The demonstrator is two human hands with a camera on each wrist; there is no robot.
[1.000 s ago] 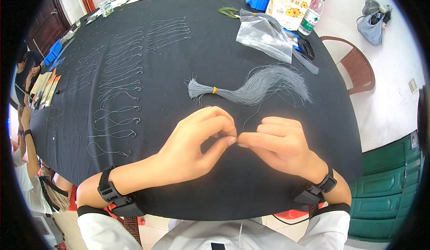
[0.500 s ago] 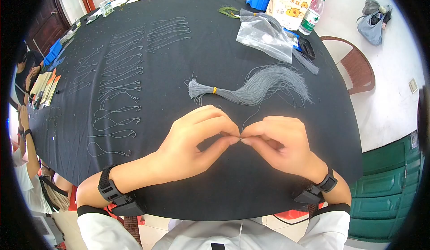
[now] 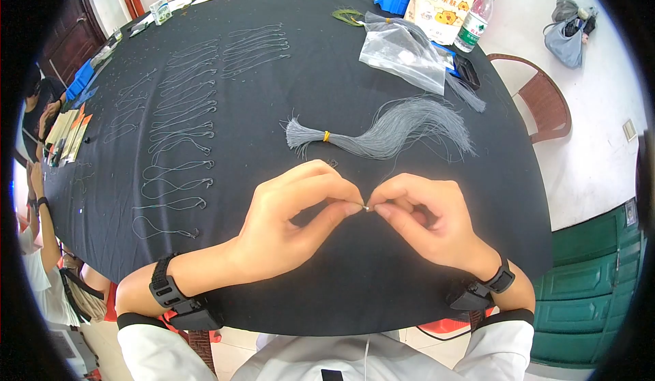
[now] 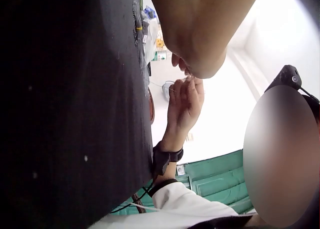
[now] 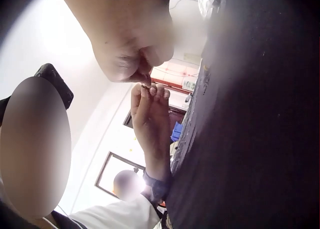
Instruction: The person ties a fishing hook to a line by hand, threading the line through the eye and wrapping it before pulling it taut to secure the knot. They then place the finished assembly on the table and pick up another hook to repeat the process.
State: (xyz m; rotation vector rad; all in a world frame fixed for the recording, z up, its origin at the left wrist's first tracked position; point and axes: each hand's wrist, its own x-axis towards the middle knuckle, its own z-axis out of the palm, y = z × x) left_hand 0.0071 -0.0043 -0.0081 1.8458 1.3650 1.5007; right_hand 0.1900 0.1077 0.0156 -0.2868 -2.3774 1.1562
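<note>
Eased slightly apart — left hand (image 3: 283, 224) and right hand (image 3: 437, 223) both pinch a tiny piece (image 3: 367, 208).

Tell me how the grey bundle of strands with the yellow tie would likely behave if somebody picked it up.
The grey bundle would probably droop, since its long strands lie in a loose curve. Gripped at the yellow tie, it should hold together there, but the untied, fanned-out far end might splay or tangle.

pinched piece (image 3: 368, 208) too small, packet (image 3: 442, 6) cropped
</note>
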